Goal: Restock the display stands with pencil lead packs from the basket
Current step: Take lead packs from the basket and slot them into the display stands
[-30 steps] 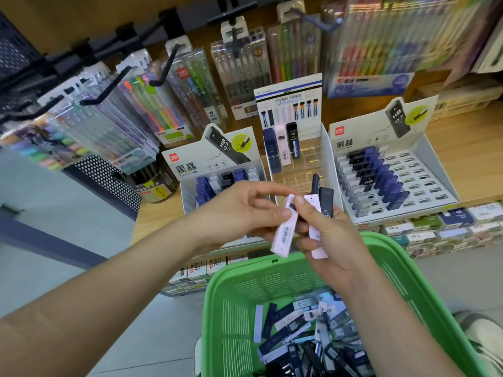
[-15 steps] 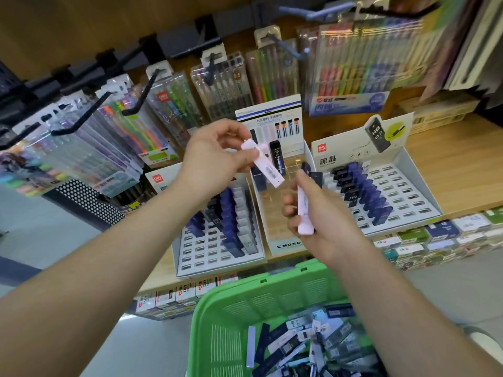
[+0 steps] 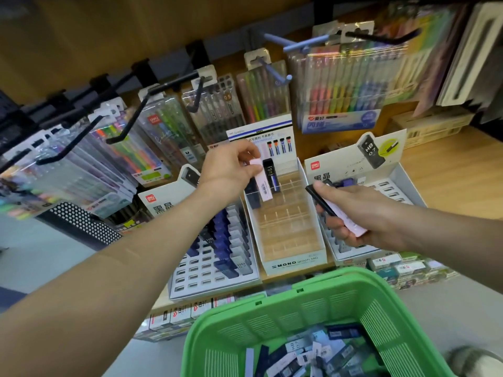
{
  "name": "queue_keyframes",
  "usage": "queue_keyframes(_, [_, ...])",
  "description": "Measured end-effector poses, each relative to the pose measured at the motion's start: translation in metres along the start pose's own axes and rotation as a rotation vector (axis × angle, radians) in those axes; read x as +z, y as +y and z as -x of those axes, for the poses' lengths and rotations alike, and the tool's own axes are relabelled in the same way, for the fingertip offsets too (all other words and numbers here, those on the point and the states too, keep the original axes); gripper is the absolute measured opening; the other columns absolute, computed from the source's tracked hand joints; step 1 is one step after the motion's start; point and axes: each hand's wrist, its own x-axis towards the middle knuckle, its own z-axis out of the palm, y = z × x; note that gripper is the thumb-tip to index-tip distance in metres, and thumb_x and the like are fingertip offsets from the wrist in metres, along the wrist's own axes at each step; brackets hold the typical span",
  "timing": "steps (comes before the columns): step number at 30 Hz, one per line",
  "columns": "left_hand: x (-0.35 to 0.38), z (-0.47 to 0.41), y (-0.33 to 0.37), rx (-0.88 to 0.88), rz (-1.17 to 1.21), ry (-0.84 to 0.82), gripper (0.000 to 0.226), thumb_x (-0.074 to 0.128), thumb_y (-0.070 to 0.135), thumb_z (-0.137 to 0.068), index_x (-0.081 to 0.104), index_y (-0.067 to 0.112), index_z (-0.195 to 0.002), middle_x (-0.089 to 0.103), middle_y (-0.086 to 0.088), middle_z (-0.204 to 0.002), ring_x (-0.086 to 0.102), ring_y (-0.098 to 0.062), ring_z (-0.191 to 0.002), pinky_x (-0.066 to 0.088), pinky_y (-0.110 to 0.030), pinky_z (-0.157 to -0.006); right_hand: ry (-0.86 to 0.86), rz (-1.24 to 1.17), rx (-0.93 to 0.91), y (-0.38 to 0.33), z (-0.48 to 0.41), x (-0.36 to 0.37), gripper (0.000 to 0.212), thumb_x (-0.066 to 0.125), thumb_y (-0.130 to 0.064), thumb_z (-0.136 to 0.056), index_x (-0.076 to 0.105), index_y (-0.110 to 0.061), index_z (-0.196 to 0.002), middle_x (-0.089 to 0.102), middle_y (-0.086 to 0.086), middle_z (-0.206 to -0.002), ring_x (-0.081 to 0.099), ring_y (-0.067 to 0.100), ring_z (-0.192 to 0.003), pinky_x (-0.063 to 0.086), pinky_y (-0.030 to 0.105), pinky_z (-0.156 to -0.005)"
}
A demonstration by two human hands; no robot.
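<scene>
My left hand [image 3: 231,170] pinches a white lead pack [image 3: 261,180] by its top, its lower end at the back row of the middle MONO stand [image 3: 294,257], beside a black pack [image 3: 270,174] standing there. My right hand [image 3: 353,210] grips a few packs, black and pale pink [image 3: 337,213], over the right stand [image 3: 408,186]. The left stand [image 3: 190,278] holds rows of blue and grey packs. A green basket [image 3: 272,322] with several loose packs sits below.
Pen and marker sets hang from black and blue hooks [image 3: 125,131] above and behind the stands. The wooden shelf [image 3: 457,172] runs right. Small boxed goods [image 3: 402,268] line the shelf's front edge. A black perforated holder [image 3: 81,227] stands at left.
My left hand has carried the white pack from my right hand up and forward to the middle stand's back row. My right hand moved right, over the right stand. The view tilted upward.
</scene>
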Motion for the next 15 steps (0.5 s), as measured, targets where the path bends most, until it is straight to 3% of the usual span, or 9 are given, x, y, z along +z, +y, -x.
queue_keyframes(6, [-0.005,-0.011,0.004,-0.059,0.135,0.111,0.029,0.080,0.014,-0.075,0.062,0.038,-0.071,0.066,0.016,-0.075,0.056,0.002,-0.065,0.050,-0.021,-0.070,-0.079,-0.082,0.088,0.013,0.001,0.002,0.058,0.048,-0.073,-0.084,0.057,-0.016,-0.091,0.045,0.000,-0.054,0.042,0.013,-0.040,0.030,0.017,-0.038])
queue_keyframes(11, [0.006,-0.002,0.005,-0.023,-0.019,0.037,0.024,0.079,0.017,-0.077,0.062,0.035,-0.074,0.062,0.021,-0.073,0.054,0.005,-0.063,0.050,-0.018,-0.072,-0.066,-0.186,0.082,0.011,-0.001,0.004,0.054,0.047,-0.068,-0.090,0.058,-0.016,-0.098,0.043,0.001,-0.053,0.034,0.012,-0.038,0.024,0.014,-0.035])
queue_keyframes(15, [0.009,0.001,0.006,-0.005,-0.096,0.029,0.023,0.075,0.022,-0.081,0.059,0.038,-0.077,0.058,0.027,-0.074,0.052,0.009,-0.067,0.034,-0.003,-0.061,-0.050,-0.238,0.073,0.012,-0.001,0.001,0.044,0.048,-0.061,-0.093,0.052,-0.017,-0.091,0.043,0.002,-0.052,0.031,0.012,-0.037,0.022,0.015,-0.034])
